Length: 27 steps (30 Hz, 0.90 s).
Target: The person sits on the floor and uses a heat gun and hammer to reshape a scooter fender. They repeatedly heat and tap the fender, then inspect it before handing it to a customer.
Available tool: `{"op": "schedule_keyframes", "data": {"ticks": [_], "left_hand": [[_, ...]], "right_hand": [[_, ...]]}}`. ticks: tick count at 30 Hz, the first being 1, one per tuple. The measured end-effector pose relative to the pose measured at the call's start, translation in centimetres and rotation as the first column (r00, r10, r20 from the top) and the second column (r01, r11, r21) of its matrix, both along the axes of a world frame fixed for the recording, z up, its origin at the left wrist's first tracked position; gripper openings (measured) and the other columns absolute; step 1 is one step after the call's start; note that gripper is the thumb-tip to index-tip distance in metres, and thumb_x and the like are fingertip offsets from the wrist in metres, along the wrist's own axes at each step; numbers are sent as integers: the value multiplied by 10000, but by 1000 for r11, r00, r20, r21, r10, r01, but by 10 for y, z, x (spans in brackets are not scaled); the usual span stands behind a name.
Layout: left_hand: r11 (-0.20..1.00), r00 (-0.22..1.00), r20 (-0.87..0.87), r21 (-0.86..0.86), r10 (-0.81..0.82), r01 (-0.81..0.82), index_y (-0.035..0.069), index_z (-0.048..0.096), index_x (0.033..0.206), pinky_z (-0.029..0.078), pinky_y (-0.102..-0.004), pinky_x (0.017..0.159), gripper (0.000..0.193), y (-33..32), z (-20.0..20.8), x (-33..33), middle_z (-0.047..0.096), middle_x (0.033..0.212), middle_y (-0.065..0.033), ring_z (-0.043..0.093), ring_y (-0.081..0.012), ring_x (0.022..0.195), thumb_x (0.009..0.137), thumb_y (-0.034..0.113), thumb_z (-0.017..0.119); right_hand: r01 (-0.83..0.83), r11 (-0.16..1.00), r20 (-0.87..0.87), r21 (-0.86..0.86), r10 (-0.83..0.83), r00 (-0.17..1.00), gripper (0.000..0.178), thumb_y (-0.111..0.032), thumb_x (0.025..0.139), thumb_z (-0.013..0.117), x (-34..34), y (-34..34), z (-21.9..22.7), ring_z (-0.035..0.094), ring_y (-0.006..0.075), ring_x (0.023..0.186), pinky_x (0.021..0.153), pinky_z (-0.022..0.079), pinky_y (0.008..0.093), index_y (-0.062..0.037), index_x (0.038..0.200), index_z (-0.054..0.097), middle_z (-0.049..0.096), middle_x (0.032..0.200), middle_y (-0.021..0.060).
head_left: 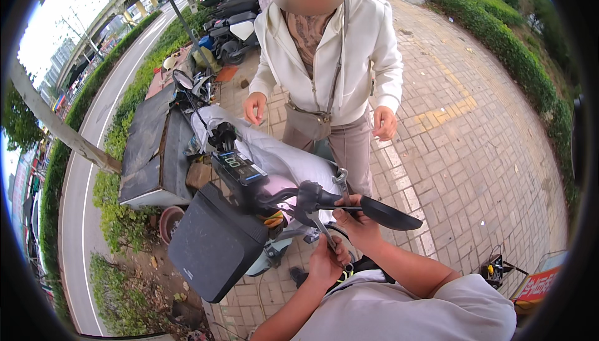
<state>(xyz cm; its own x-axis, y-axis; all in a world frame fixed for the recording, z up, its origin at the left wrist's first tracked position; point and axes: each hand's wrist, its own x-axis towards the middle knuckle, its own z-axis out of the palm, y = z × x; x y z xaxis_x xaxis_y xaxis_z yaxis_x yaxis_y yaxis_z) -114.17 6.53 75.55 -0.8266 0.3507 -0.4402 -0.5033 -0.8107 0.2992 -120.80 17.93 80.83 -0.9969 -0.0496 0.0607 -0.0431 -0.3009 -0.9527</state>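
Observation:
Over the scooter's right handlebar point(318, 197), my right hand point(362, 225) is closed around the stem of a black rear-view mirror point(391, 214). A silver metal piece with a forked end point(341, 179) stands up beside its fingertips; I cannot tell whether the hand also grips it. Lower and to the left, my left hand point(329, 261) is wrapped around a silver wrench point(323, 228). The wrench slants up to the underside of the handlebar clamp, where contact is hard to make out. A lit display point(236, 165) sits mid-handlebar, and a silvery-white cover point(299, 166) drapes the scooter's front.
A person in a white hooded jacket point(362, 48) stands just beyond the scooter. A dark grey box point(215, 244) hangs at its left side. Farther left are a metal cabinet point(150, 147), a plant pot point(171, 222) and parked scooters point(234, 23). Brick paving point(474, 172) stretches right.

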Motion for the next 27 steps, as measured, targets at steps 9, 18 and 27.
{"op": "schedule_keyframes", "data": {"ticks": [9,18,27], "left_hand": [[1000,1000,-18,1,-8,8,96,560,955,323,-298,605,419,-1,2,-1,410,719,0,359,-142,630,994,484,409],[1000,1000,-16,7,-2,2,95,557,958,318,-294,605,419,0,2,-1,405,725,-1,359,-140,633,992,487,412],[1000,1000,4,7,-3,3,97,556,952,311,-291,595,419,-2,-1,-1,406,718,1,353,-135,624,992,488,411]], "right_hand": [[17,999,-28,45,-16,999,217,-187,898,696,0,-1,1,484,65,728,637,416,229,-23,1020,624,518,828,-11],[23,999,-19,34,-23,1000,203,-166,892,698,-1,-1,-5,480,68,737,659,413,235,-25,1019,625,521,847,-5],[0,1000,-14,14,1,1000,241,-197,896,701,-1,-2,-5,486,63,774,680,417,229,-31,1046,611,528,877,-14]]}}
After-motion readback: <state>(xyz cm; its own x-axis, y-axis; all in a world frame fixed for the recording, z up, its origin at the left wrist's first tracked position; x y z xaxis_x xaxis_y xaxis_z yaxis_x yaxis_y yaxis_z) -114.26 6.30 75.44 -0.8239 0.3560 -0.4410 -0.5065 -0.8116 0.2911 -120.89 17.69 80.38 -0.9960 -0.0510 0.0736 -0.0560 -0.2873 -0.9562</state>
